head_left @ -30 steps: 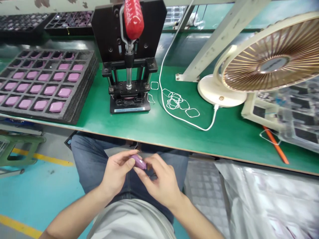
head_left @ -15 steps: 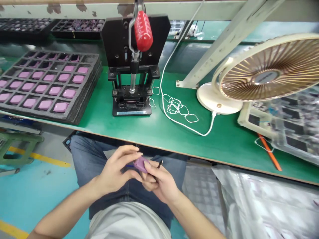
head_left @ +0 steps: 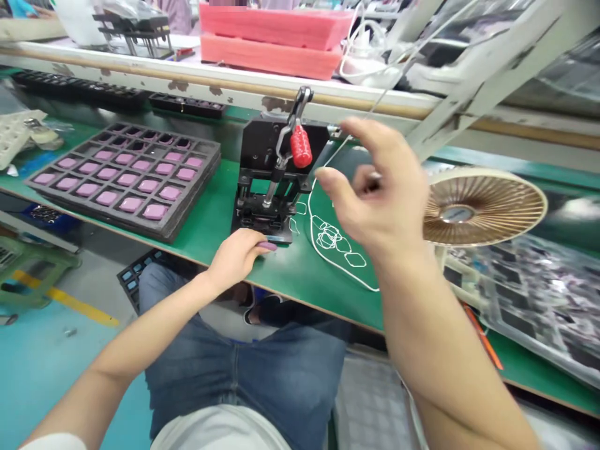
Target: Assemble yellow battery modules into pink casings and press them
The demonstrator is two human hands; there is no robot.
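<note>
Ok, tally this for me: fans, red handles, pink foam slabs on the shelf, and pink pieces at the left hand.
Fan: 1
Red handle: 1
Pink foam slabs: 2
Pink piece at left hand: 1
Total: 5

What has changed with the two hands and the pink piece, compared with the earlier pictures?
The left hand moved forward from above the lap to the table edge, carrying the pink piece beside the base of the press. The right hand let go of the piece and rose high, with nothing visible in it. The tray of pink pieces and the white loops stayed as they were.
</note>
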